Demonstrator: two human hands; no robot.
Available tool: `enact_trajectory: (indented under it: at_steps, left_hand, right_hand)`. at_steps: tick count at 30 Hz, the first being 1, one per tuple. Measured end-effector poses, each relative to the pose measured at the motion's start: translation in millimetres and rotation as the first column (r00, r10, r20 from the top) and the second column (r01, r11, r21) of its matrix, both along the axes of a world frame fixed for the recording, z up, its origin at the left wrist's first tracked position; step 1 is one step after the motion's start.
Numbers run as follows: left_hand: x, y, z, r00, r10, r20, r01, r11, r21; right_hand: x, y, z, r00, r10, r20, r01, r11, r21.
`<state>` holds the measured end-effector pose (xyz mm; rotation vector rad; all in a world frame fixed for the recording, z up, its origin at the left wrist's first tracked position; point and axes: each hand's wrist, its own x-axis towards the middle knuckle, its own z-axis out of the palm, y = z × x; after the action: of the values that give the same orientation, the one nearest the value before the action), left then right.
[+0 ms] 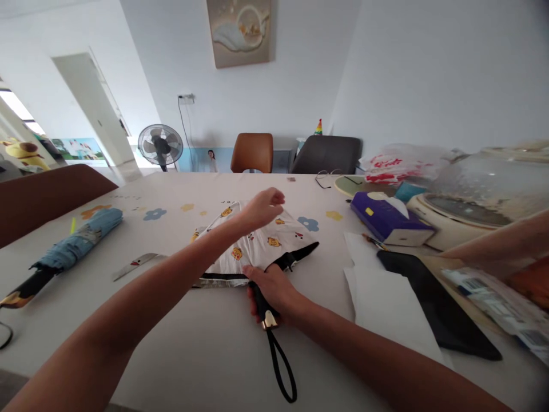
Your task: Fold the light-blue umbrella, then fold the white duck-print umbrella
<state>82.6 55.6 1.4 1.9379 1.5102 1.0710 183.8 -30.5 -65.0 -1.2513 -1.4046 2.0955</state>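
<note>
One blue fabric umbrella (79,240) rolled, left; white cartoon-print fabric umbrella (255,260) loose, not rolled. Right hand (277,290) clamps its black handle (259,297); left hand (265,206) over canopy (257,245), grip unclear.

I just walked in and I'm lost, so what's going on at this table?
A person's right grip is closed around the black handle of a white umbrella, which lies loosely spread, not rolled up, on the table. The left grip is curled over the umbrella; whether it touches it is unclear. A blue umbrella lies bundled at the left.
</note>
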Motion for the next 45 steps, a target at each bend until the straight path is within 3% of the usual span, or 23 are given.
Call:
enact_trajectory:
  at_steps: [4, 6, 9, 14, 18, 21, 23, 24, 27, 28, 30, 31, 35, 36, 38, 39, 41, 43, 45]
  left_hand:
    - [-34, -15, -17.5, 0.959, 0.064, -0.276, -0.027, 0.99, 0.137]
    - [-42, -19, -33.8, 0.897, 0.038, -0.44, -0.001, 0.996, 0.085]
    - [-46, -17, -53.7, 0.833, -0.017, -0.553, -0.004, 0.999, -0.036]
    - [-45, -14, -60.9, 0.838, 0.011, -0.546, -0.027, 0.999, -0.02]
    - [-46, -20, -66.4, 0.873, 0.214, -0.438, -0.197, 0.977, 0.085]
    - [-49, -27, -72.4, 0.886, 0.321, -0.334, -0.299, 0.947, 0.118]
    - [-53, -28, -73.9, 0.895, 0.367, -0.252, -0.342, 0.93, 0.137]
    - [-55, -28, -73.5, 0.902, 0.383, -0.199, -0.359, 0.922, 0.147]
    - [-59, -22, -69.7, 0.922, 0.386, 0.023, -0.385, 0.91, 0.151]
    - [-60, -20, -68.2, 0.921, 0.38, 0.092, -0.39, 0.91, 0.145]
    - [-59, -17, -66.2, 0.912, 0.372, 0.173, -0.396, 0.909, 0.13]
    - [-57, -16, -65.7, 0.908, 0.369, 0.201, -0.396, 0.911, 0.118]
    - [-50, -12, -64.6, 0.889, 0.277, 0.366, -0.314, 0.948, 0.045]
    - [-49, -9, -64.0, 0.875, 0.247, 0.417, -0.28, 0.96, 0.019]
    - [-47, -1, -62.7, 0.848, 0.206, 0.488, -0.215, 0.976, -0.038]
    - [-46, 4, -62.2, 0.836, 0.197, 0.513, -0.189, 0.98, -0.068]
    - [-45, 12, -62.3, 0.819, 0.19, 0.541, -0.157, 0.982, -0.107]
    - [-45, 17, -64.2, 0.78, 0.169, 0.602, -0.132, 0.986, -0.106]
    - [-48, 17, -67.2, 0.67, 0.127, 0.732, -0.043, 0.99, -0.133]
  right_hand:
    - [-1, -2, 4.4, 1.0, -0.006, 0.023, 0.005, 1.0, 0.029]
    - [-2, -2, 8.5, 0.998, 0.0, 0.06, -0.003, 0.999, 0.042]
    - [-3, -2, 13.6, 0.995, -0.003, 0.097, 0.002, 1.0, 0.016]
    - [-4, -3, 13.6, 0.995, -0.006, 0.103, 0.004, 1.0, 0.012]
    - [-4, -5, 12.2, 0.988, 0.006, 0.156, -0.013, 0.999, 0.046]
    - [0, 0, 14.5, 0.972, 0.033, 0.231, -0.076, 0.981, 0.18]
    - [4, 7, 17.5, 0.935, 0.051, 0.352, -0.18, 0.921, 0.344]
    - [6, 12, 19.2, 0.9, 0.06, 0.431, -0.263, 0.864, 0.43]
    - [13, 25, 22.4, 0.758, -0.009, 0.652, -0.494, 0.644, 0.584]
    - [15, 27, 22.4, 0.708, -0.086, 0.701, -0.552, 0.552, 0.625]
    - [19, 29, 20.6, 0.606, -0.239, 0.758, -0.654, 0.393, 0.647]
    - [20, 30, 19.3, 0.571, -0.268, 0.776, -0.694, 0.347, 0.631]
    - [25, 38, 16.9, 0.52, -0.274, 0.809, -0.76, 0.285, 0.584]
    - [26, 42, 17.5, 0.51, -0.282, 0.813, -0.755, 0.306, 0.58]
    - [28, 51, 19.0, 0.492, -0.212, 0.844, -0.734, 0.421, 0.533]
    - [29, 55, 19.3, 0.485, -0.176, 0.857, -0.734, 0.451, 0.508]
    - [32, 57, 18.7, 0.45, -0.316, 0.835, -0.737, 0.396, 0.547]
    - [35, 53, 17.2, 0.412, -0.36, 0.837, -0.788, 0.321, 0.526]
    - [38, 46, 16.5, 0.392, -0.373, 0.841, -0.841, 0.227, 0.492]
